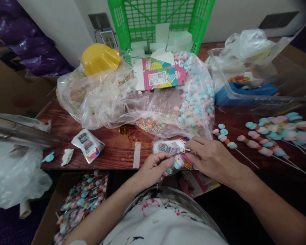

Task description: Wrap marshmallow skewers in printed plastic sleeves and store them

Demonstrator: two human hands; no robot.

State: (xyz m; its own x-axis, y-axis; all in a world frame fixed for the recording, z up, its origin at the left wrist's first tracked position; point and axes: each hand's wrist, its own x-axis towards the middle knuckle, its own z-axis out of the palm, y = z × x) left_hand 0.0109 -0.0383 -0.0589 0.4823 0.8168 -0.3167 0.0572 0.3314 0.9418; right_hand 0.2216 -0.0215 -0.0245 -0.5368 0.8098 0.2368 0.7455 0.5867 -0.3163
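Note:
At the table's front edge, my left hand (pixel 154 167) is closed on a skewer of pink and blue candies (pixel 177 162), its thumb pressed on top. My right hand (pixel 210 158) pinches the skewer's other end, with the fingertips over a printed clear plastic bag (pixel 167 147). Whether the skewer lies inside that bag or against it, I cannot tell. Right of my hands lie loose candy skewers (pixel 255 144), and a larger heap of skewers (pixel 283 127) with white sticks pointing toward me. A stack of printed bags (pixel 88 146) rests on the left.
Clear sacks of ring candies (pixel 153 126) and pink-blue candies (pixel 196 98) lie behind, under printed cartons (pixel 164 76). A green crate (pixel 204 30) stands at the back. A blue tray (pixel 229 95) is at right. Below left is a box of wrapped skewers (pixel 79 200); a steel flask (pixel 17 131) lies above.

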